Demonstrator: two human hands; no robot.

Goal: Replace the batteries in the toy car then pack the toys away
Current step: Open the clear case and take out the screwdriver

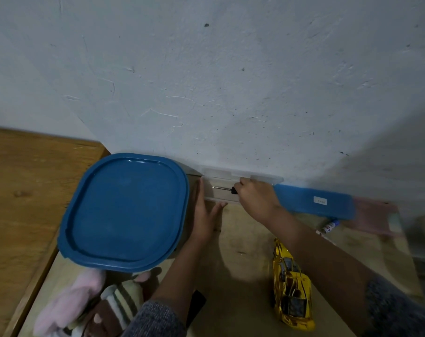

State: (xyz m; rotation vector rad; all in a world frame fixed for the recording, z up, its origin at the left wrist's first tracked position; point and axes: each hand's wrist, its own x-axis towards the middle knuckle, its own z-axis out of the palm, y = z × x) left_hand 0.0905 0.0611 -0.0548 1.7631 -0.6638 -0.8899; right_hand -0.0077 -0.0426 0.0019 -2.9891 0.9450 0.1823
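Note:
A shiny yellow toy car (pixel 291 285) lies on the wooden table at the lower right. My right hand (pixel 257 198) holds a small screwdriver (pixel 225 189) with a black handle over a clear plastic box (pixel 216 175) at the wall. My left hand (pixel 205 215) lies flat with fingers apart, against the left end of that box. A big tub with a blue lid (pixel 126 210) stands left of my hands. A pink and striped soft toy (pixel 89 305) lies in front of the tub. A battery (pixel 329 226) lies at the right.
A flat blue lid (pixel 313 201) leans along the wall to the right of the clear box, with a blurred pink object (pixel 374 217) beyond it. A darker wooden surface (pixel 24 190) adjoins the table on the left. The white wall stands directly behind everything.

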